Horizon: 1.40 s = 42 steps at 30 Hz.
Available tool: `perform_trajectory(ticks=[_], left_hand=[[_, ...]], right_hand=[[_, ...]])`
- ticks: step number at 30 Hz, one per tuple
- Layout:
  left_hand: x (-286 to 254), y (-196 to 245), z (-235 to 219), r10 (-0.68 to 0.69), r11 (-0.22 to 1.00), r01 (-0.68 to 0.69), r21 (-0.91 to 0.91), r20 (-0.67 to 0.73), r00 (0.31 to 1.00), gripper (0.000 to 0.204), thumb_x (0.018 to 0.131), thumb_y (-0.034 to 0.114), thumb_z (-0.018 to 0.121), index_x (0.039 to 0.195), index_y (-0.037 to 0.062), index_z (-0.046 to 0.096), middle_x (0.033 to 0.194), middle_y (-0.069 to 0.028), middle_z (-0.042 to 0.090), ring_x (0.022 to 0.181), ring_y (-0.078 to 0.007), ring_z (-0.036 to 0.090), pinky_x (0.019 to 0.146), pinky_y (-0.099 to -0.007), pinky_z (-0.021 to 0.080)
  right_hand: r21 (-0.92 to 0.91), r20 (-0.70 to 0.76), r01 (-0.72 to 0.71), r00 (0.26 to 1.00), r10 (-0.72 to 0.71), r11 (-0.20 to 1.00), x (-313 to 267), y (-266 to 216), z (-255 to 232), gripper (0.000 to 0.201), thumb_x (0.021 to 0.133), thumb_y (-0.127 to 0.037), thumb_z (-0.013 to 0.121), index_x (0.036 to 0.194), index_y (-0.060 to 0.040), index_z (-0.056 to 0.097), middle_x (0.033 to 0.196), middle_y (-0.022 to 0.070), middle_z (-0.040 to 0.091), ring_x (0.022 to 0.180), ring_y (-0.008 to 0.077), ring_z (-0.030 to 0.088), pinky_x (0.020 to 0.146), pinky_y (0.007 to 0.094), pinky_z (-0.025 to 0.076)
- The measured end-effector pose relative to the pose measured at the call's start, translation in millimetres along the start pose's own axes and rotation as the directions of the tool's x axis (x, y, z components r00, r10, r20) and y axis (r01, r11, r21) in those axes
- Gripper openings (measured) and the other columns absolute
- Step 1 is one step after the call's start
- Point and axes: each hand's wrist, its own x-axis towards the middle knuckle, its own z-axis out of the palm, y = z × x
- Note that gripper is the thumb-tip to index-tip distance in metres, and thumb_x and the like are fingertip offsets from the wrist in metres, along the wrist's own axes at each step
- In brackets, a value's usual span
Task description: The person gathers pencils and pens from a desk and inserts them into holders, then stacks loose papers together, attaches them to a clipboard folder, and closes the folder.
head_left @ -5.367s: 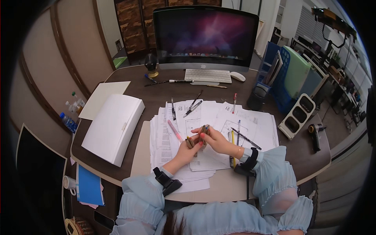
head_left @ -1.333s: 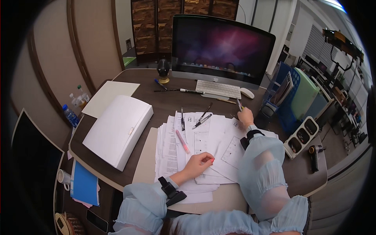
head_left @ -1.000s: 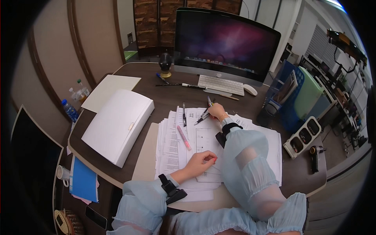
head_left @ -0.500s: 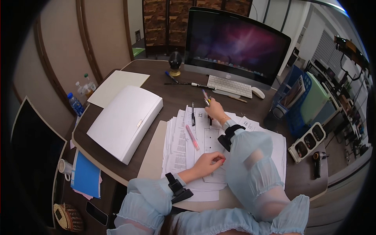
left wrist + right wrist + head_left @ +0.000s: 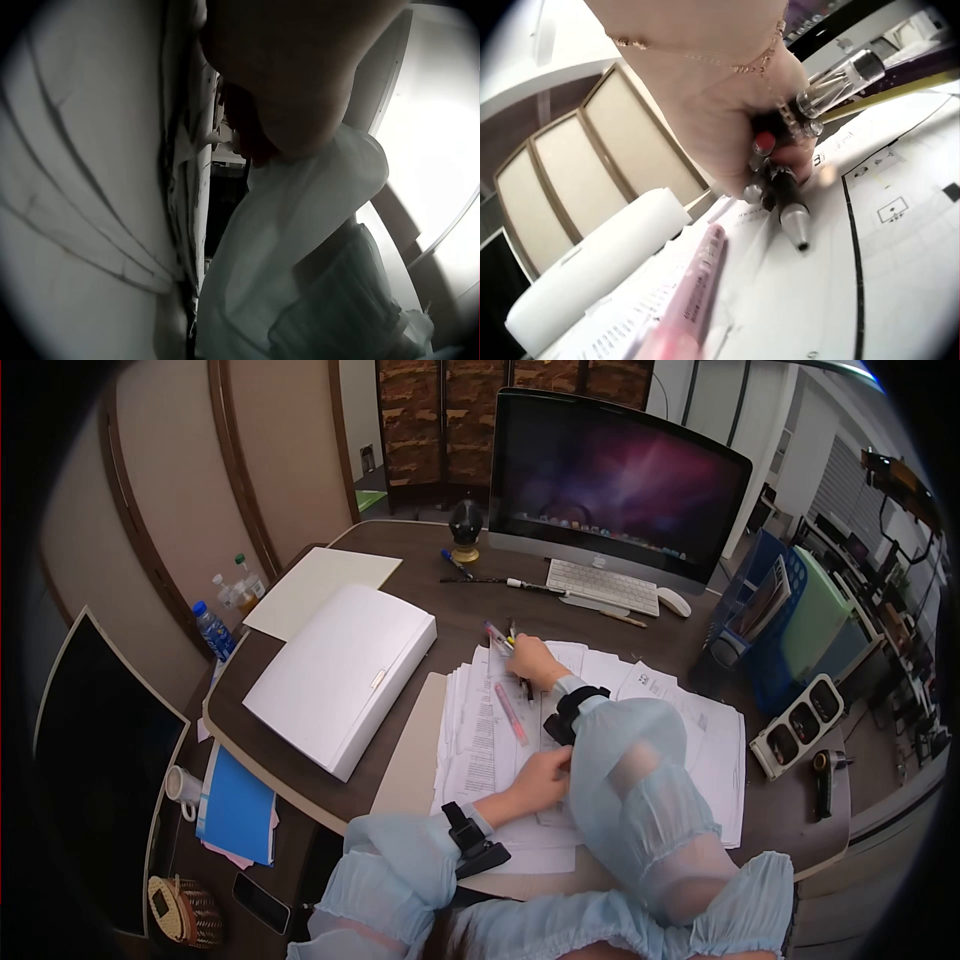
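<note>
My right hand (image 5: pixel 541 663) grips a bunch of pens (image 5: pixel 499 637) over the far left part of the paper stack (image 5: pixel 690 740). In the right wrist view, a black pen with a silver tip (image 5: pixel 796 225), a red-ended pen (image 5: pixel 763 144) and a clear-capped pen (image 5: pixel 844 81) stick out of the hand. A pink highlighter (image 5: pixel 511 715) lies on the papers just nearer than that hand. My left hand (image 5: pixel 538 784) rests low on the papers, loosely curled, with no object visible in it; its fingertips are hidden behind the right sleeve (image 5: pixel 625 745).
A white box file (image 5: pixel 340 680) stands left of the papers. Behind them are a keyboard (image 5: pixel 603 587), a mouse (image 5: pixel 674 602) and a monitor (image 5: pixel 620 490). A dark pen cup (image 5: pixel 718 660), a blue file rack (image 5: pixel 790 620) and a three-slot holder (image 5: pixel 798 727) stand to the right.
Earlier both hands held brown pencil-like things together; my left hand now shows none. My right hand has swept left from the right side of the papers, and the loose pens there are gone.
</note>
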Motion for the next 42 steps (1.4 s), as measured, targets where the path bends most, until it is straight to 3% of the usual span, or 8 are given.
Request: perform_trajectory(ticks=[3, 6, 19, 22, 26, 31, 37, 42], left_hand=[[-1, 7, -1, 0.072, 0.997, -0.071, 0.01, -0.176, 0.982, 0.015, 0.077, 0.007, 0.056, 0.091, 0.0009, 0.058, 0.076, -0.0089, 0.061, 0.067, -0.0142, 0.058, 0.063, -0.0258, 0.045], [-4, 15, -3, 0.102, 0.994, -0.106, 0.003, -0.276, 0.956, 0.011, 0.08, 0.007, 0.055, 0.088, 0.0007, 0.058, 0.075, -0.0078, 0.061, 0.065, -0.0122, 0.058, 0.061, -0.0238, 0.045], [-3, 0, 2, 0.089, 0.995, -0.099, -0.031, -0.236, 0.968, 0.01, 0.081, 0.008, 0.055, 0.086, 0.0001, 0.056, 0.067, -0.0061, 0.059, 0.057, -0.0094, 0.057, 0.053, -0.0213, 0.044], [-2, 4, 1, 0.072, 0.996, -0.083, -0.042, -0.215, 0.974, 0.009, 0.08, 0.007, 0.055, 0.086, -0.0005, 0.056, 0.067, -0.0055, 0.059, 0.057, -0.0091, 0.057, 0.052, -0.0215, 0.043], [-1, 6, -1, 0.088, 0.996, -0.092, -0.008, -0.241, 0.967, 0.009, 0.08, 0.006, 0.054, 0.086, -0.0006, 0.056, 0.068, -0.0058, 0.059, 0.058, -0.0095, 0.057, 0.053, -0.0217, 0.043], [3, -1, -1, 0.183, 0.983, -0.18, 0.047, -0.393, 0.901, 0.017, 0.08, 0.004, 0.053, 0.096, 0.0008, 0.051, 0.084, -0.0069, 0.057, 0.078, -0.0124, 0.055, 0.067, -0.0243, 0.043], [4, 2, -7, 0.192, 0.981, -0.172, 0.093, -0.299, 0.935, 0.067, 0.071, 0.017, 0.065, 0.124, 0.0031, 0.026, 0.126, -0.0124, 0.034, 0.116, -0.0226, 0.035, 0.091, -0.0354, 0.032], [2, 12, -2, 0.176, 0.974, -0.156, 0.163, -0.115, 0.978, 0.082, 0.065, 0.024, 0.071, 0.128, 0.0017, 0.023, 0.129, -0.0139, 0.032, 0.12, -0.0256, 0.031, 0.095, -0.0371, 0.029]], right_hand=[[0.211, 0.085, -0.116, 0.991, 0.1, 0.971, -16, -5, -29, 0.036, 0.066, -0.017, 0.059, 0.09, 0.0076, 0.05, 0.079, 0.0241, 0.06, 0.073, 0.0365, 0.059, 0.066, 0.0377, 0.048], [0.159, 0.128, 0.161, 0.975, -0.182, 0.974, -43, -12, -33, 0.034, 0.068, -0.017, 0.056, 0.092, 0.0062, 0.048, 0.081, 0.0239, 0.059, 0.076, 0.0371, 0.057, 0.067, 0.0396, 0.045], [0.1, 0.107, 0.216, 0.968, -0.227, 0.971, -88, -42, -3, 0.03, 0.068, -0.015, 0.056, 0.088, 0.0042, 0.047, 0.076, 0.0244, 0.058, 0.071, 0.0382, 0.058, 0.064, 0.0451, 0.046], [0.211, 0.05, 0.207, 0.974, -0.222, 0.955, -78, -27, -1, 0.03, 0.066, -0.016, 0.058, 0.086, 0.0044, 0.049, 0.076, 0.024, 0.059, 0.068, 0.0362, 0.058, 0.062, 0.043, 0.046], [0.718, 0.261, -0.108, 0.958, -0.121, 0.688, -80, -4, -40, 0.038, 0.068, -0.02, 0.062, 0.097, 0.0023, 0.051, 0.072, 0.0075, 0.057, 0.062, 0.0154, 0.055, 0.056, 0.0266, 0.043], [0.995, 0.013, -0.029, 0.987, 0.158, 0.1, -93, 21, -88, 0.011, 0.078, -0.012, 0.056, 0.087, -0.0075, 0.05, 0.066, -0.0026, 0.048, 0.053, 0.0045, 0.043, 0.044, 0.0206, 0.034], [0.872, -0.485, 0.417, 0.805, 0.341, 0.256, -166, 4, -116, 0.04, 0.083, -0.011, 0.053, 0.118, -0.0042, 0.035, 0.086, 0.0018, 0.051, 0.072, 0.0069, 0.05, 0.062, 0.0219, 0.043], [0.816, -0.512, 0.407, 0.839, 0.184, 0.411, -202, 5, -54, 0.06, 0.082, -0.004, 0.051, 0.132, -0.0035, 0.017, 0.1, 0.0079, 0.05, 0.09, 0.0114, 0.05, 0.078, 0.0247, 0.042]])
